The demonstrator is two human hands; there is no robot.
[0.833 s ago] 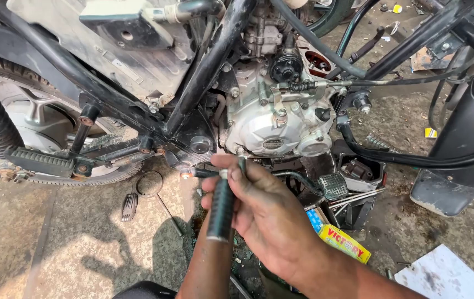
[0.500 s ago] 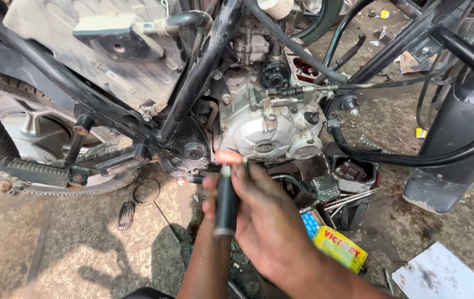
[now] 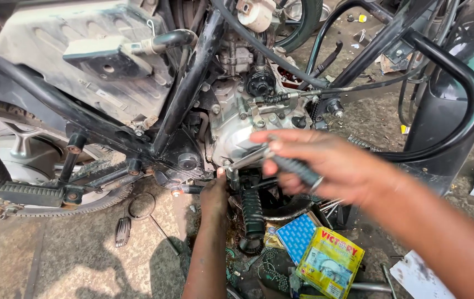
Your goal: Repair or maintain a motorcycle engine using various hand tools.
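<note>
While motion blurs it, the right hand [image 3: 325, 166] grips a ribbed-handled tool [image 3: 281, 160] before the engine casing [image 3: 237, 138]; below, the left hand [image 3: 215, 194] touches the casing's underside, its grip indiscernible.

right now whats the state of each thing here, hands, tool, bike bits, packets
left hand: reaching up, fingertips at the engine's underside
right hand: gripping the tool
ribbed-handle tool: held, metal end against the engine cover
engine cover: mounted, grimy
footrest: folded out
yellow packet: lying on the ground
blue packet: lying beside it
</note>
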